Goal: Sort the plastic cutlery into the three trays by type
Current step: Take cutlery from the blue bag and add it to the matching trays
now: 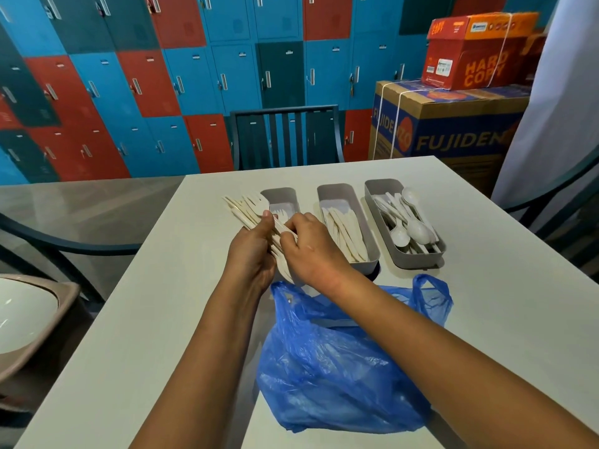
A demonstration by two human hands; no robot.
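Observation:
Three grey trays stand side by side on the white table [162, 319]. The left tray [281, 196] holds a few forks, the middle tray [343, 194] holds knives, and the right tray [382, 189] holds spoons [411, 226]. My left hand [251, 251] grips a bundle of cream plastic forks [246, 207] just left of the left tray. My right hand [306, 244] pinches the handles of that same bundle over the left tray's near end, hiding that part of the tray.
A crumpled blue plastic bag [340, 367] lies on the table between my forearms, close to the trays. A dark chair [285, 137] stands behind the table, with lockers beyond. Cardboard boxes [453, 124] are stacked at the back right. A bin [29, 319] sits at the left.

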